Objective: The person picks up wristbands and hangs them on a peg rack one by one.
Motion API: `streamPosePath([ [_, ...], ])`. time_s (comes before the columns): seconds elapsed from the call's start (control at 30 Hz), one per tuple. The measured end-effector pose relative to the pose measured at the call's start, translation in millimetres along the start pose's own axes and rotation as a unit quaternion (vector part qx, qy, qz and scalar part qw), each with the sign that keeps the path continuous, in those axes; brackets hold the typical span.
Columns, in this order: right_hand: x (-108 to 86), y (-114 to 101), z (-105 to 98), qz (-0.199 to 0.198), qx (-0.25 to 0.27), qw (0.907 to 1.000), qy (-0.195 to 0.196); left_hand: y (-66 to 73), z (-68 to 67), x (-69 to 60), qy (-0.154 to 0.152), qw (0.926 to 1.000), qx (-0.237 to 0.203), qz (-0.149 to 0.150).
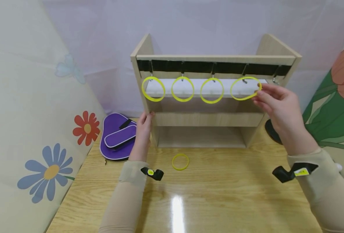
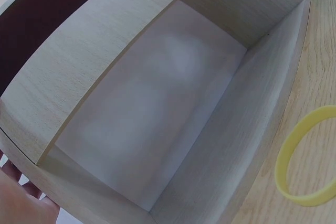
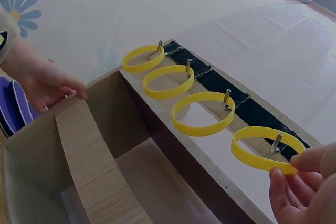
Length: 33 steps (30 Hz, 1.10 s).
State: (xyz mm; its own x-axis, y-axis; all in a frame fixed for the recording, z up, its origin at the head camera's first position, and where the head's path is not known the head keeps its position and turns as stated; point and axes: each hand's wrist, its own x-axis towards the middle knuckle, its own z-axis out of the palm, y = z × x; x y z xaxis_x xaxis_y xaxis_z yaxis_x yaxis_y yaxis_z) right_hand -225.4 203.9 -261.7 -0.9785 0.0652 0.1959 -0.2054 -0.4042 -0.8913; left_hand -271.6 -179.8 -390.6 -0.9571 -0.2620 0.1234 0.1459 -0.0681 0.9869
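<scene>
Between thumb and fingers, my right hand [image 1: 281, 105] pinches the right edge of a yellow silicone band [image 3: 252, 159]. That band loops around a metal hook [image 3: 276, 142] and is stretched slightly sideways. Three more yellow bands [image 1: 172, 89] hang from the hooks to its left. My left hand [image 1: 144, 131] grips the left side panel of a light wooden shelf [image 1: 209, 119], with fingers around its edge. In the left wrist view, part of the left hand [image 2: 23, 203] shows at the lower left corner. Another yellow band [image 1: 180, 169] lies flat on the table before the shelf.
A black strip [image 1: 198, 67] backs the hooks along the shelf's upper rail. At its right end, one hook [image 1: 274, 80] carries no band. A purple case [image 1: 113, 129] lies left of the shelf on the wooden table [image 1: 218, 194]. A dark round object [image 1: 272, 131] sits at right.
</scene>
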Motion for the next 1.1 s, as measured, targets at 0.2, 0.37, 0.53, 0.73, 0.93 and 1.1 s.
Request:
streamPosePath([
  [0.2, 3.2, 3, 0, 0.002, 0.000, 1.0000, 0.003, -0.5, -0.1, 0.1, 0.004, 1.0000, 0.005, -0.005],
  [0.37, 5.8, 6, -1, 0.002, 0.001, 1.0000, 0.007, -1.2, -0.6, 0.5, 0.003, 0.9999, 0.005, -0.009],
  [0.53, 6.7, 9, -1, 0.007, -0.015, 0.9998, 0.006, -1.5, -0.7, 1.0, 0.000, 1.0000, 0.002, -0.009],
  [0.73, 7.2, 12, -1, 0.018, -0.054, 0.9984, 0.001, -1.6, -1.3, 1.2, 0.003, 1.0000, 0.001, -0.008],
  [0.93, 8.2, 15, 0, 0.027, -0.068, 0.9973, 0.005, -1.9, -1.6, 0.8, 0.000, 1.0000, -0.004, -0.001],
  [1.1, 8.3, 16, 0, 0.032, -0.079, 0.9964, 0.003, -2.0, -1.5, -0.1, 0.002, 1.0000, 0.000, 0.001],
])
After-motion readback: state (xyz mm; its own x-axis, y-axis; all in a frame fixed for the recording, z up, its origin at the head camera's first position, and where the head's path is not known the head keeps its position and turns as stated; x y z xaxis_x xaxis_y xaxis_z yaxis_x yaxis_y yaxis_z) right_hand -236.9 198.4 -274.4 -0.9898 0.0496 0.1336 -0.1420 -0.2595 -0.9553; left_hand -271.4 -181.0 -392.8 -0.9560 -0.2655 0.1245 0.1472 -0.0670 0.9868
